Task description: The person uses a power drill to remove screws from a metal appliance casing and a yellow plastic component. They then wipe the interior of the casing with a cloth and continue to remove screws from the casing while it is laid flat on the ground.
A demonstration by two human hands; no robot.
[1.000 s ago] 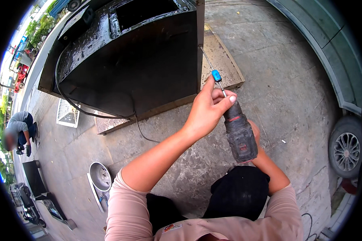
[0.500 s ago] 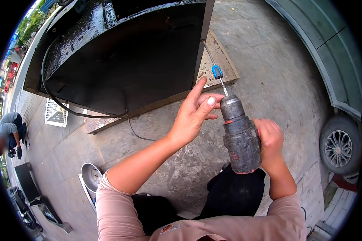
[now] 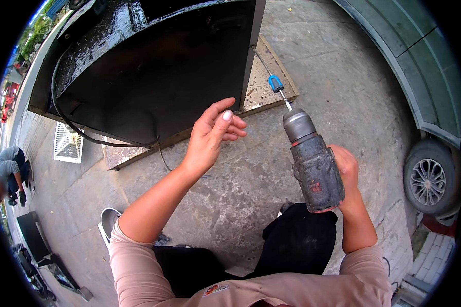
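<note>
My right hand (image 3: pixel 346 171) grips a worn black cordless drill (image 3: pixel 315 169) with reddish trim, its handle hidden behind the body. A thin metal shaft runs from the chuck through a blue-and-black sleeve (image 3: pixel 275 83) and reaches the right side edge of a big black metal cabinet (image 3: pixel 174 77). Whether the tip touches a screw there is too small to tell. Well left of the chuck, my left hand (image 3: pixel 207 138) is held in the air before the cabinet, open and empty, with thumb and fingers apart and slightly bent.
The cabinet rests on a speckled low base (image 3: pixel 274 66). A black cable (image 3: pixel 100 143) loops along its left. At left are a white grate (image 3: pixel 68 143), a metal bowl (image 3: pixel 110 220) and a crouching person (image 3: pixel 10 171). A vehicle's wheel (image 3: pixel 428 176) stands at right.
My left hand has come away from the drill chuck and moved left. The drill in my right hand has shifted slightly right, its chuck now fully visible.
</note>
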